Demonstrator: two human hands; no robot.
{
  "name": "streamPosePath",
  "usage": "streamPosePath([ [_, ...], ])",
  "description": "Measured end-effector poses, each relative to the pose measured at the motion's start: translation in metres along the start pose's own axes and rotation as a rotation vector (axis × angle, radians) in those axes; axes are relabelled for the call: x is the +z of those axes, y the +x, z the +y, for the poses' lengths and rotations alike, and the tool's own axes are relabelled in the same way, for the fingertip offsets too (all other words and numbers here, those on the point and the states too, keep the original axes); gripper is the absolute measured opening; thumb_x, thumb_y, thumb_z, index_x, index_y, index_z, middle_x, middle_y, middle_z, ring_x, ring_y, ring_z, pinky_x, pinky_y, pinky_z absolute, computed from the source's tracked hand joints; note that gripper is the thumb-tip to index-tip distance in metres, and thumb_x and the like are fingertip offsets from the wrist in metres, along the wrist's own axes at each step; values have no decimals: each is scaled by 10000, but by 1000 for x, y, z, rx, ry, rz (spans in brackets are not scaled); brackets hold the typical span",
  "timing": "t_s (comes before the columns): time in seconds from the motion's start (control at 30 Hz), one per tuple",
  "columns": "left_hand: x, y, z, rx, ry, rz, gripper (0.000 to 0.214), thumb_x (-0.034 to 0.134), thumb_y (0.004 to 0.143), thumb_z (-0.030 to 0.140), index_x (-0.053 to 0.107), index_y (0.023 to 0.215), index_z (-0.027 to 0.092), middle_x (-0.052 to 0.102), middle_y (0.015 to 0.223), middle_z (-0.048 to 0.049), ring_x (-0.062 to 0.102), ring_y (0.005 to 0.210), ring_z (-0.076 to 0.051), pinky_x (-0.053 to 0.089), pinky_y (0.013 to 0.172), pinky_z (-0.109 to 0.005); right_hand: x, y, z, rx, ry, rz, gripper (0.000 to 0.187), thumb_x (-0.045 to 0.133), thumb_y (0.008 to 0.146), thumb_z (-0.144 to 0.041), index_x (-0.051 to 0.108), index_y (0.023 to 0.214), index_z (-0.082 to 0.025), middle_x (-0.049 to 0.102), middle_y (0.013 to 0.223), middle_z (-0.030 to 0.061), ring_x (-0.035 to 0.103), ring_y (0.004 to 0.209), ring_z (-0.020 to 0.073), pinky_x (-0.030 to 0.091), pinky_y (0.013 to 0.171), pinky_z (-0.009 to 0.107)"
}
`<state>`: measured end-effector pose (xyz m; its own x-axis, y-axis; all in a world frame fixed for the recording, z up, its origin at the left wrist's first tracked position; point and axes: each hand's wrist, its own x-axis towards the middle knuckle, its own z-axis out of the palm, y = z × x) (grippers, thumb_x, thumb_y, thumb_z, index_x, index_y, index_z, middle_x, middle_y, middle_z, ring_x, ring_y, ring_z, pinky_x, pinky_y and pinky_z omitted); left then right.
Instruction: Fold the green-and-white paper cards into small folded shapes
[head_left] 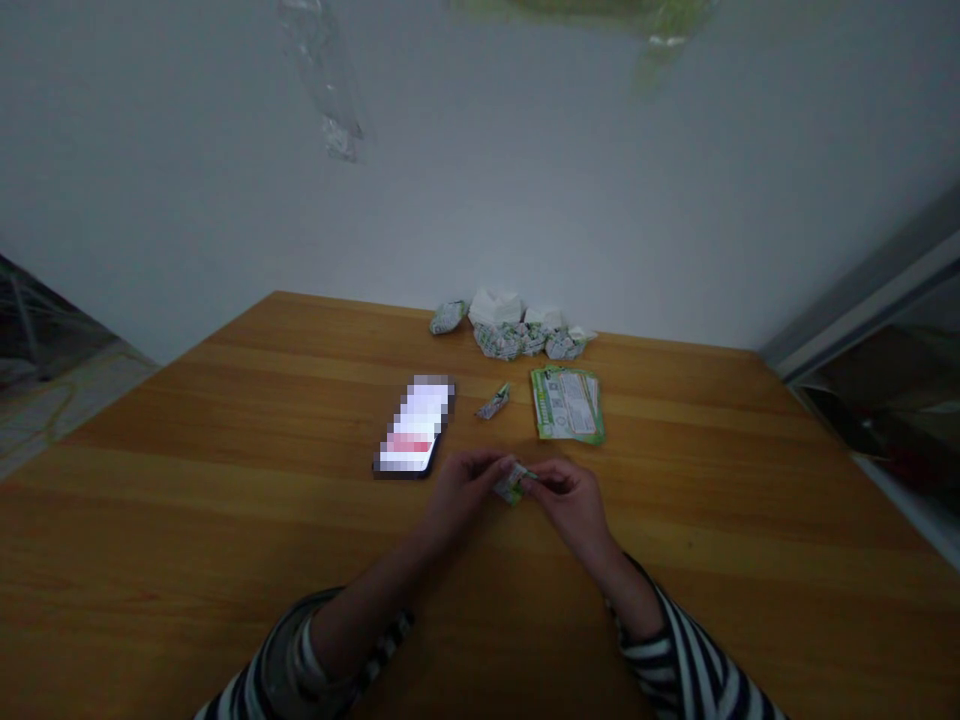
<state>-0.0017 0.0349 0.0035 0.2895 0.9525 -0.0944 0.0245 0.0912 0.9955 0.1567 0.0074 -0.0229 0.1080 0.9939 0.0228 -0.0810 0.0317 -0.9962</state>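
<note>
Green-printed folded paper (513,484) is being pinched between both hands at about the middle of the wooden bench (225,470). The left hand (461,495) is grasping one end and the right hand (574,505) is grasping the other, fingers closed on the paper; neither is released. The exact finger placement is partly hidden. Striped sleeves (682,650) are entering from the near side, with both wrists bare.

Just beyond the hands, a green-and-white printed leaflet (568,404) is lying flat, and a small folded paper piece (493,403) is lying just left of it, the two slightly apart. Left of that piece, a smartphone (412,427) with a pixelated screen is lying face up, near the left hand. Along the far edge, a heap of crumpled green-printed paper (517,340) is lying against white paper pieces (495,308). A separate folded green wad (448,317) is sitting at the heap's left end, touching nothing else.
</note>
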Motion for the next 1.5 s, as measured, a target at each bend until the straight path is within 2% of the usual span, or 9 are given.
streamPosePath([
  [0.27, 0, -3, -2, 134, 137, 233, 272, 627, 792, 381, 680, 691, 135, 659, 621, -23, 594, 589, -162, 444, 535, -242, 13, -6, -1, -27, -42, -51, 260, 767, 660, -219, 671, 899, -183, 702, 735, 8, 642, 649, 149, 498, 592, 236],
  [0.5, 3, 0, -4, 85, -110, 60, 450, 618, 821, 422, 581, 1201, 184, 682, 1137, -104, 644, 1013, -225, 495, 870, -341, 4, -5, -6, -193, -254, 174, 135, 702, 728, -189, 671, 860, -192, 692, 740, 13, 623, 645, 160, 489, 603, 263],
  [0.63, 3, 1, -8, -129, -272, -37, 555, 505, 854, 552, 591, 1209, 134, 701, 1074, -143, 676, 921, -237, 518, 818, -368, -6, -6, -14, -502, -403, 171, 134, 609, 791, -120, 689, 760, -222, 705, 832, 34, 633, 818, 196, 486, 773, 338],
  [0.7, 3, 1, -8, -154, -321, -136, 530, 574, 825, 524, 639, 1157, 116, 714, 1047, -141, 678, 907, -243, 516, 813, -356, -8, -6, -17, -595, -420, 100, 198, 577, 783, -77, 693, 738, -231, 699, 912, 42, 614, 919, 210, 467, 838, 366],
  [0.8, 1, 2, -5, -98, -326, -128, 472, 709, 754, 393, 661, 1143, 130, 705, 1103, -119, 666, 949, -238, 498, 847, -325, -6, -5, -20, -581, -407, 18, 263, 547, 758, -40, 714, 775, -243, 657, 1072, 51, 571, 1041, 222, 443, 899, 385],
  [0.93, -2, 3, -1, -72, -285, -56, 479, 689, 772, 380, 643, 1181, 136, 707, 1104, -114, 670, 948, -243, 497, 863, -347, -3, -2, -19, -383, -212, -34, 201, 549, 823, -145, 702, 909, -243, 630, 1103, 57, 570, 1067, 218, 441, 929, 375],
  [1.13, 4, -3, 0, 82, -1, -124, 396, 616, 827, 282, 628, 1211, 188, 684, 1165, -83, 631, 1052, -246, 470, 926, -356, -4, 3, -8, -72, 28, -87, 330, 658, 757, -222, 631, 1086, -225, 678, 963, 37, 632, 868, 190, 507, 762, 299],
  [1.33, 10, -12, 2, 353, 625, -99, 369, 544, 851, 172, 596, 1213, 224, 653, 988, -62, 614, 854, -186, 489, 769, -292, -1, 3, -4, -68, 19, -54, 291, 629, 730, -184, 645, 1019, -205, 681, 864, 23, 640, 782, 167, 511, 692, 267],
  [1.5, 10, -14, 3, 437, 1069, -65, 240, 479, 894, 184, 589, 1104, 150, 588, 969, -96, 586, 841, -209, 488, 728, -310, 6, -1, -5, -117, -92, -36, 265, 651, 731, -199, 654, 996, -200, 639, 778, 12, 607, 704, 157, 507, 640, 255],
])
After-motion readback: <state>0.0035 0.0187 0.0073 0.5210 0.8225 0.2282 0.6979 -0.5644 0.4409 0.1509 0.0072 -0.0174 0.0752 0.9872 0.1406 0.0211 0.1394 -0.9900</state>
